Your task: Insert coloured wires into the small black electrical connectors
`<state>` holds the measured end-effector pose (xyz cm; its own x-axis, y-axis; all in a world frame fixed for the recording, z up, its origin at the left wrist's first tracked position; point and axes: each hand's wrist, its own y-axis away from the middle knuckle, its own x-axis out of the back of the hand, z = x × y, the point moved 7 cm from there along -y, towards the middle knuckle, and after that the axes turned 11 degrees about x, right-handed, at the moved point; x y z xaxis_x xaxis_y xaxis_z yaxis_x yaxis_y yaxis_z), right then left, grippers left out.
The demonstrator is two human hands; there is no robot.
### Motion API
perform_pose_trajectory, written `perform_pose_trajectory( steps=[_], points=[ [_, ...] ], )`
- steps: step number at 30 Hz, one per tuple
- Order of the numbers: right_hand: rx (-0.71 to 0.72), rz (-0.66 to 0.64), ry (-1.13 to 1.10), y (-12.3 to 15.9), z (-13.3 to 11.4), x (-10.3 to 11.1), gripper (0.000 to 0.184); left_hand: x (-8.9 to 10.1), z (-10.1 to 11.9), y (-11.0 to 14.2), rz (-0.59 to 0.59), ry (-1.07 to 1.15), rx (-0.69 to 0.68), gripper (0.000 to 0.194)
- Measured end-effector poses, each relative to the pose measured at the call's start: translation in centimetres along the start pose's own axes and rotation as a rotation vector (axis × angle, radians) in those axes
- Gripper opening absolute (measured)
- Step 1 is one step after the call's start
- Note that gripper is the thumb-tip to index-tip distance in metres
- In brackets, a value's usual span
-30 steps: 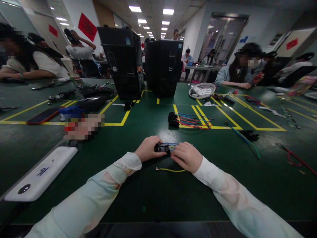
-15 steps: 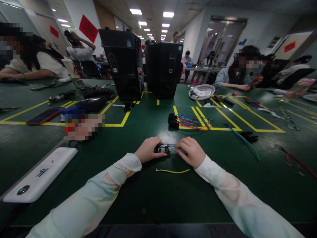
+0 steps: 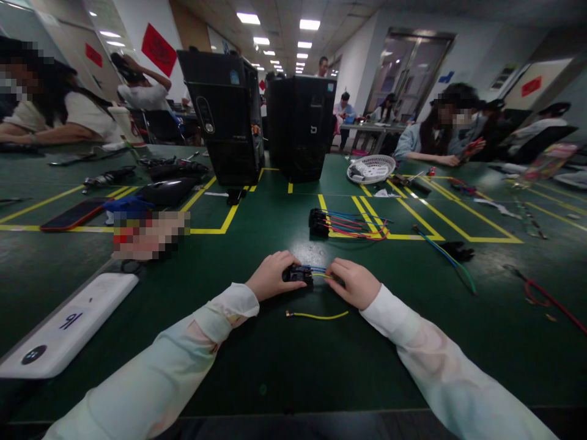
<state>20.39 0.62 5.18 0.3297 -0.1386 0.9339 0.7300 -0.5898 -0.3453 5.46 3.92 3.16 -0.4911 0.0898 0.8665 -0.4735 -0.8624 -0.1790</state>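
Observation:
My left hand [image 3: 275,276] grips a small black connector block [image 3: 300,275], thumb along its near side and fingers over the far side. Blue and yellow wires [image 3: 319,272] run out of the block's right end. My right hand [image 3: 352,282] is closed, its thumb and fingertips pinching the yellow wire close to the block. Just in front of both hands, a loose yellow wire [image 3: 318,316] with a metal terminal at its left end lies on the green table. Beyond the hands sits another black connector [image 3: 320,223] with several red and blue wires.
Two black computer cases [image 3: 300,131] stand at the back. A white basket [image 3: 370,170] is right of them. Blue and green wires [image 3: 447,256] with a black part, and a red wire [image 3: 545,296], lie at right. A white power bank-like device [image 3: 68,324] lies at left. People sit around the table.
My right fingers have closed in on the yellow wire. The block has turned slightly in my left hand, and the whole view has shifted a little left.

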Motion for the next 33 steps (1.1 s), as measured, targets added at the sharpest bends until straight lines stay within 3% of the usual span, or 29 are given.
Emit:
perform_pose_trajectory(
  steps=[8,14,24,28,33],
  points=[
    [-0.074,-0.144,-0.005,0.4,0.4,-0.8,0.013,-0.1,-0.1,0.0,-0.025,0.013,0.012,0.040],
    [-0.136,-0.178,-0.059,0.5,0.7,-1.5,0.016,-0.1,-0.2,0.0,-0.019,0.040,0.024,0.038],
    [-0.119,-0.050,-0.063,0.2,0.6,-0.7,0.026,-0.1,0.2,0.0,-0.024,-0.002,0.017,0.038],
    [-0.098,-0.149,-0.001,0.2,0.5,-1.3,0.029,-0.1,0.2,0.0,-0.027,-0.014,0.030,0.037],
    [-0.169,-0.251,0.108,0.3,0.7,-1.6,0.032,-0.2,0.0,-0.1,-0.045,-0.024,0.036,0.038]
  ],
)
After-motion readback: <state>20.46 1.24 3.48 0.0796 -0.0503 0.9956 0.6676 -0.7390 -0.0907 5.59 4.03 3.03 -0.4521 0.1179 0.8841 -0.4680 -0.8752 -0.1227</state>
